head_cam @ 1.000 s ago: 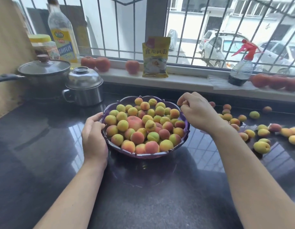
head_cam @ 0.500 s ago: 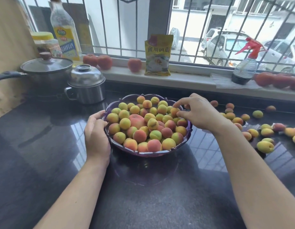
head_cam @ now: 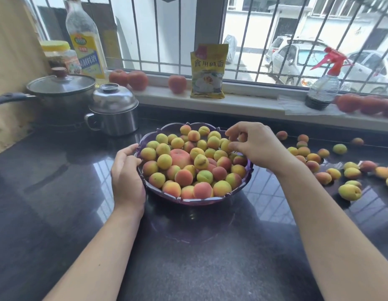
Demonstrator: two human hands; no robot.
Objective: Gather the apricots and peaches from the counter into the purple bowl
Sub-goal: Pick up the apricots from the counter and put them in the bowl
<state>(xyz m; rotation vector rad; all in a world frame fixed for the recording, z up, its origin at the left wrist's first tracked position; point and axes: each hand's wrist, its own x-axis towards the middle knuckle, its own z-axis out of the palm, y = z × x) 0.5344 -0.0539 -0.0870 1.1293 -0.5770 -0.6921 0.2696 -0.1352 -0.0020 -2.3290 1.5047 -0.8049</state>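
progress: purple bowl approx full, mid-counter | left hand gripped bowl rim | right hand pinched apricot over bowl | left: approx 20+ loose fruit on counter, R side

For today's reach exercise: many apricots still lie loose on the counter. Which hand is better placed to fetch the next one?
The right hand. The loose apricots lie on its side, right of the purple bowl, while the left hand steadies the bowl's left rim.

My two arms are bare, with no sleeves. My left hand and right hand wear no rings, gloves or watch.
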